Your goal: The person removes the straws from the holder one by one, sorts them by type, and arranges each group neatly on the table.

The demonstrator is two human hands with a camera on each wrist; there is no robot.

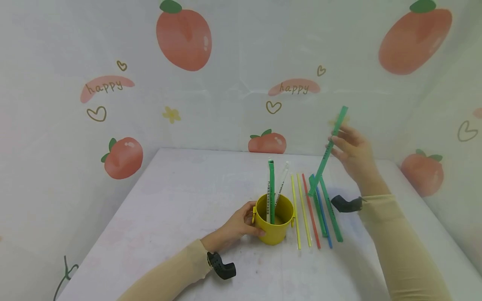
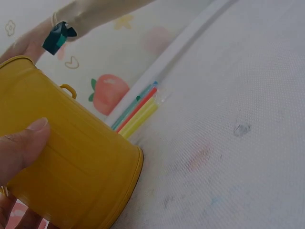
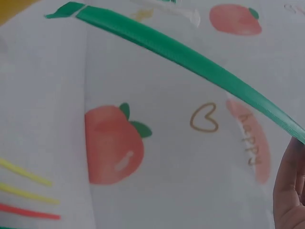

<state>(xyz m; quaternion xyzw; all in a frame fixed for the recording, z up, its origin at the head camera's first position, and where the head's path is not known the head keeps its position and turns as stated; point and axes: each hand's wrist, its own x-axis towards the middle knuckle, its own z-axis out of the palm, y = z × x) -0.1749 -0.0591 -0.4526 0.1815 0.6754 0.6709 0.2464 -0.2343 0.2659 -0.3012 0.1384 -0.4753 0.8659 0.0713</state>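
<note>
In the head view my left hand (image 1: 239,223) holds a small yellow bucket (image 1: 274,235) at its left side, the thumb across its front wall. The thumb (image 2: 24,145) also lies on the bucket (image 2: 81,157) in the left wrist view. Standing in the bucket are a green-wrapped straw (image 1: 272,188) and straws in clear printed wrappers (image 1: 282,177). Raised above the table's right part, my right hand (image 1: 354,152) pinches a long green-wrapped straw (image 1: 326,155) between thumb and fingers. That straw (image 3: 190,67) slants down and left, its lower end overlapping the loose straws in the head view.
Right of the bucket on the white table (image 1: 188,200) lie two yellow straws (image 1: 304,211), a red straw (image 1: 311,211), a blue straw (image 1: 326,219) and green-wrapped straws (image 1: 333,213). A fruit-printed cloth (image 1: 226,113) hangs behind the table. Both wrists carry black devices (image 1: 222,266).
</note>
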